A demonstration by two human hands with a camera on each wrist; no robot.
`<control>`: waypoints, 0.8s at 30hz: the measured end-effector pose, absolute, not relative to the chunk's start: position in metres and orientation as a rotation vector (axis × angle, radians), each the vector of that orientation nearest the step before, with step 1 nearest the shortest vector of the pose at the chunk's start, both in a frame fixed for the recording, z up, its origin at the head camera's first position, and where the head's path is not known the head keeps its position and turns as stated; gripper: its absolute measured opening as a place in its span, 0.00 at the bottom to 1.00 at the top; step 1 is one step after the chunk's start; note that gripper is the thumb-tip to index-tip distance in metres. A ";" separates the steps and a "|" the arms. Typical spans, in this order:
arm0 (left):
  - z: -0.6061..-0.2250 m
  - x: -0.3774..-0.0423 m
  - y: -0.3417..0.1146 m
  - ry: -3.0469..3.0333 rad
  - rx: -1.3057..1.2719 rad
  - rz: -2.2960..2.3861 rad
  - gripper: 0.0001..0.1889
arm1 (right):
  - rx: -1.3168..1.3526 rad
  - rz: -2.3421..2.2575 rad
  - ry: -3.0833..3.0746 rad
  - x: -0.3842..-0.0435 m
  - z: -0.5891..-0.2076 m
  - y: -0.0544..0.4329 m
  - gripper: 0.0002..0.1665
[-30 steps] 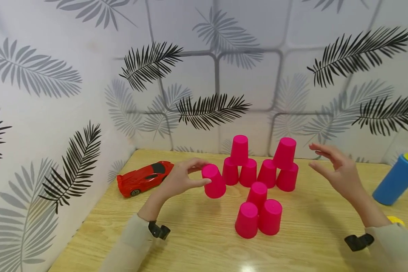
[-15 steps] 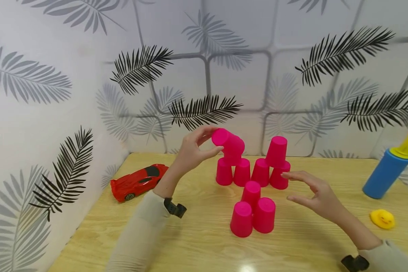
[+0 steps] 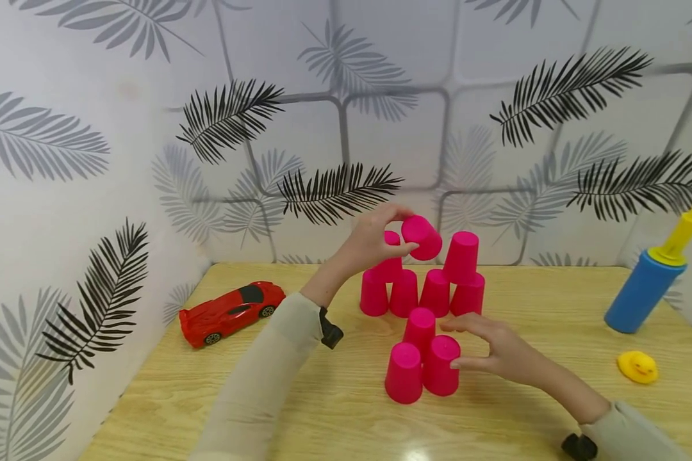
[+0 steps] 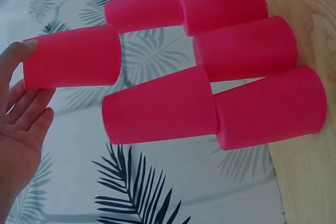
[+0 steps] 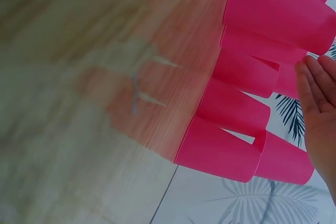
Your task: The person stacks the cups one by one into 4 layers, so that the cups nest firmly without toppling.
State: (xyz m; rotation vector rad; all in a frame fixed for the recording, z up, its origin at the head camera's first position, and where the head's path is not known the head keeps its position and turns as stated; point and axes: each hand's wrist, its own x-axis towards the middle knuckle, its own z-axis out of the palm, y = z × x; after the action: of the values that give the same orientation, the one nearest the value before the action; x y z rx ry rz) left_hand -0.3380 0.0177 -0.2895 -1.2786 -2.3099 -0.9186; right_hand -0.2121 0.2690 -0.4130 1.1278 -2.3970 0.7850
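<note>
My left hand (image 3: 371, 240) pinches a pink cup (image 3: 421, 238) between thumb and fingers, holding it tilted in the air above the back row. Below it, four pink cups stand upside down in two pairs, each pair bearing one more: the left upper cup (image 3: 386, 267), partly covered by my left hand, and the right upper cup (image 3: 461, 257). Nearer stands a cluster of three upside-down cups, with the front right cup (image 3: 441, 366) closest to my right hand (image 3: 496, 349). That hand's thumb and fingers are spread beside this cup; contact is unclear. In the right wrist view its fingers look straight.
A red toy car (image 3: 230, 312) sits on the left of the wooden table (image 3: 323, 410). At the right stand a blue and yellow pump (image 3: 642, 291) and a yellow rubber duck (image 3: 637, 367). A leaf-patterned wall (image 3: 392, 141) rises behind the table.
My left hand has lifted the held cup and carried it rightward, over the gap between the two rear stacks. My right hand has come left and down to the front cluster.
</note>
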 end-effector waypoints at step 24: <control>-0.314 -0.352 0.043 -2.576 -1.393 -0.657 0.26 | 1.131 0.875 -2.499 -0.209 -0.413 0.268 0.29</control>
State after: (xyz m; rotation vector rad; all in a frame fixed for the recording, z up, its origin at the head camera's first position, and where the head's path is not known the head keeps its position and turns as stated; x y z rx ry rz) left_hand -0.3524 0.0427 -0.3137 -1.3935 -2.5760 -0.6572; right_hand -0.2085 0.2677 -0.4126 1.1312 -2.4986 0.8749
